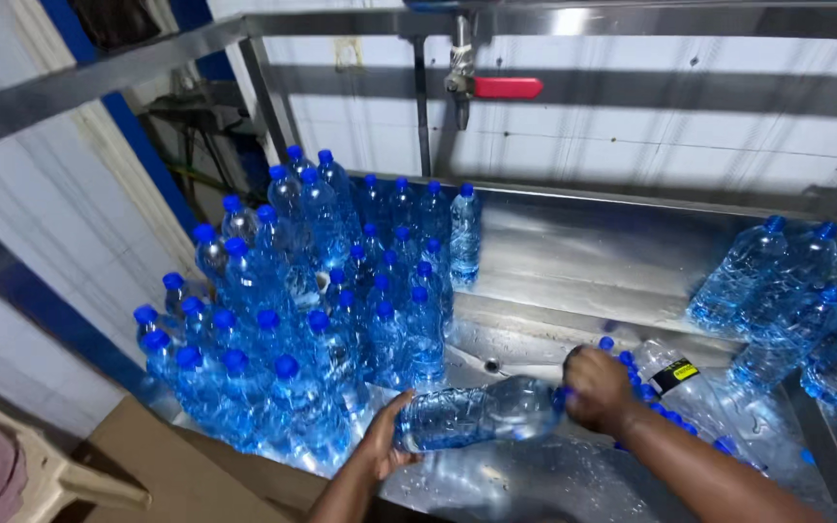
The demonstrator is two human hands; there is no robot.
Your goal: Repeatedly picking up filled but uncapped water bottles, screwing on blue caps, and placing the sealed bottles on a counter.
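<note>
Head view, looking down into a wet steel trough. Both hands work one clear water bottle, lying on its side at about 6 o'clock of the frame, held just above the wet metal. Left hand cups the bottle's base end, fingers wrapped under it. Right hand is clenched over the neck end at 3 o'clock of the bottle, covering the blue cap; whether the cap is seated or loose, cannot tell.

Upright bottles with blue caps stand packed tight from 9 to 11 o'clock, filling the left part of the trough. More bottles lying on their sides are heaped at 2 to 3 o'clock. A few loose ones lie just past the right wrist. Drain hole sits just above the held bottle. Pipe with red-handled valve at 12 o'clock. Pale plastic chair at 8 o'clock, outside the trough.

Judgement: step looks like twisting the cap. To do it well, keep the left palm firm against the base so the body can't spin, turn only from the right wrist, avoid squeezing the thin wall since wet plastic slips.
</note>
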